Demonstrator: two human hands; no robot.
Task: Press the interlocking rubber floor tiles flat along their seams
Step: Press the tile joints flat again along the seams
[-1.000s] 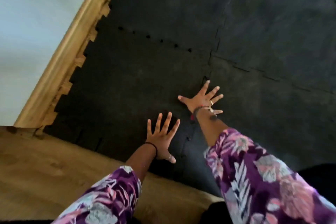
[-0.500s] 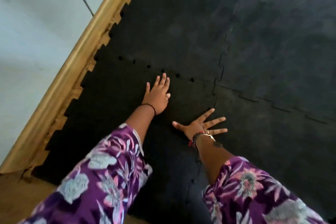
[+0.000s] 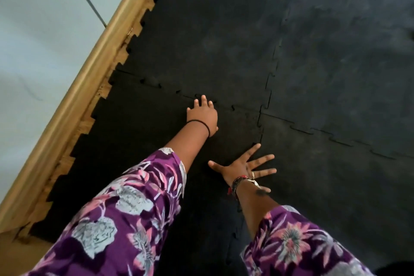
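Black interlocking rubber floor tiles (image 3: 224,51) cover the floor, joined by jigsaw-toothed seams. One seam (image 3: 244,111) runs left to right and meets a second seam (image 3: 272,74) running away from me. My left hand (image 3: 202,114) lies palm down on the near-left tile, its fingertips on the left-to-right seam. My right hand (image 3: 244,168) rests flat with fingers spread wide, nearer to me, just below the spot where the seams cross. Neither hand holds anything.
A wooden skirting board (image 3: 94,69) runs diagonally along the tiles' toothed left edge, with a pale wall (image 3: 40,29) beyond it. Bare wooden floor (image 3: 13,246) shows at the bottom left. Purple floral sleeves cover both forearms.
My left hand has reached forward from beside the right hand to the left-to-right seam. The right hand has stayed spread flat at about the same spot. The view has shifted forward.
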